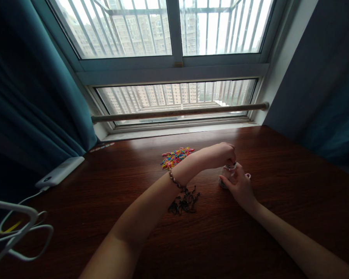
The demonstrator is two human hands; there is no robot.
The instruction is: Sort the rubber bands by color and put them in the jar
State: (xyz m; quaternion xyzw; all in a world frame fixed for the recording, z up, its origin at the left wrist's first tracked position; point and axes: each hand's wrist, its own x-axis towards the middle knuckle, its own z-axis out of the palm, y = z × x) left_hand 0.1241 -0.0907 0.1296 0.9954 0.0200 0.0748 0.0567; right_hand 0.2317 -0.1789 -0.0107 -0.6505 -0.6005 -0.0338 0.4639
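My right hand point(242, 190) is wrapped around a small clear glass jar point(224, 172) that stands on the table. My left hand point(223, 153) is over the jar's mouth, fingers pinched together and pointing down. A dark bit shows under the fingertips, too small to make out. Beneath my left forearm lies a loose pile of dark, thin bands point(187, 201), partly hidden by the arm. Past the forearm is a heap of small multicoloured rubber bands point(176, 157). Something pale and ring-shaped point(248, 176) lies just behind my right hand.
The brown wooden table point(104, 209) reaches to the window sill. A white power bank point(59, 172) with a cable lies at the left, near a blue curtain point(40, 97). White tubing point(20, 209) juts in at lower left. A rail point(174, 113) crosses the window.
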